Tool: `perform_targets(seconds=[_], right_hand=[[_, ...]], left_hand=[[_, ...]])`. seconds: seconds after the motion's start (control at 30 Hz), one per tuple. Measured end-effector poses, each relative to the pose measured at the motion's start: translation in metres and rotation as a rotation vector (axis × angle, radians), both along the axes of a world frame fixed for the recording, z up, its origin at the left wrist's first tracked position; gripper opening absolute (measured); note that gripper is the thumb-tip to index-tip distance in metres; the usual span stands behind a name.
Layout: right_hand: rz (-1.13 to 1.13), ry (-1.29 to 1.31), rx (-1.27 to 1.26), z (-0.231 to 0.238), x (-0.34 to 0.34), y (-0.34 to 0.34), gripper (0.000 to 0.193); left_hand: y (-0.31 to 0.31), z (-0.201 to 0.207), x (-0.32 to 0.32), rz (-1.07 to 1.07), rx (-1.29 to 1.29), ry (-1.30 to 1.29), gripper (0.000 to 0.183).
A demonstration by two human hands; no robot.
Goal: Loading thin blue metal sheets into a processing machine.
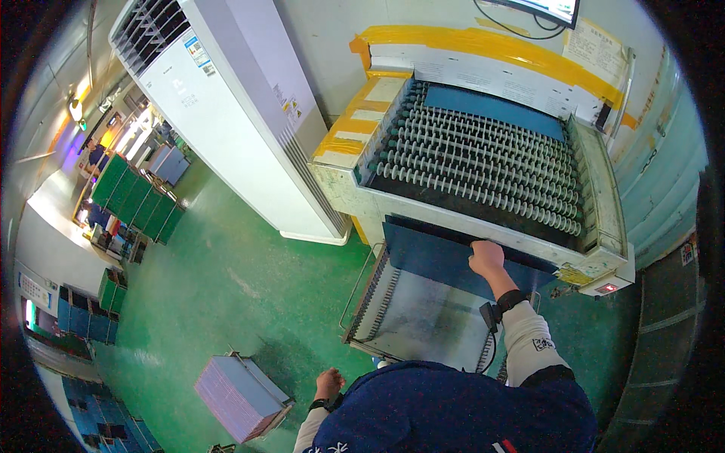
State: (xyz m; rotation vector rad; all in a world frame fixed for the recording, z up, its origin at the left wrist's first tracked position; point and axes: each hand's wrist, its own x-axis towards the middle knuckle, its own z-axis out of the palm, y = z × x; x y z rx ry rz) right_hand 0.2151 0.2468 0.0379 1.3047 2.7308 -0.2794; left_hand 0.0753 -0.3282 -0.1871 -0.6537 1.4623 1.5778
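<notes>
My right hand is closed on the upper edge of a dark blue panel, its fingertips hidden behind that edge. The panel stands tilted at the far end of a rack with toothed side rails, just below the front of a roller machine. Rows of white ring rollers fill the machine's bed, and a second blue panel lies at its far end. Low by my body, my left hand has its fingers curled, with nothing visible in it, apart from the rack.
A tall white air conditioner stands left of the machine. On the green floor at the lower left sits a stack of panels. Green crates and a person are farther off at left. A screen hangs above.
</notes>
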Motion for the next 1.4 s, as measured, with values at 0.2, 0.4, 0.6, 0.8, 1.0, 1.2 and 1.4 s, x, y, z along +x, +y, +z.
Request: perform_targets(seconds=[0.2, 0.4, 0.6, 0.8, 1.0, 1.2, 1.4], right_hand=[[-0.016, -0.017, -0.017, 0.002, 0.0, 0.0, 0.034], [-0.018, -0.044, -0.024, 0.005, -0.001, -0.001, 0.035], [-0.018, -0.038, -0.029, 0.006, -0.001, -0.001, 0.035], [-0.02, -0.017, -0.023, 0.001, -0.001, 0.0, 0.033], [-0.011, -0.008, -0.008, 0.001, 0.001, 0.0, 0.031], [-0.01, -0.029, -0.029, 0.007, -0.001, -0.002, 0.031], [-0.014, -0.017, -0.021, 0.005, 0.0, -0.001, 0.031]], left_hand=[[0.001, -0.001, 0.0, 0.093, 0.028, -0.058, 0.02], [0.001, 0.0, 0.001, 0.06, 0.04, -0.024, 0.018], [0.003, 0.0, 0.001, 0.073, 0.001, -0.043, 0.018], [0.0, -0.004, 0.001, 0.064, 0.037, -0.032, 0.022], [-0.001, -0.007, 0.0, 0.045, 0.003, -0.027, 0.021], [-0.005, -0.014, -0.001, 0.049, 0.022, -0.045, 0.02], [-0.004, -0.008, -0.001, 0.001, 0.039, -0.023, 0.02]])
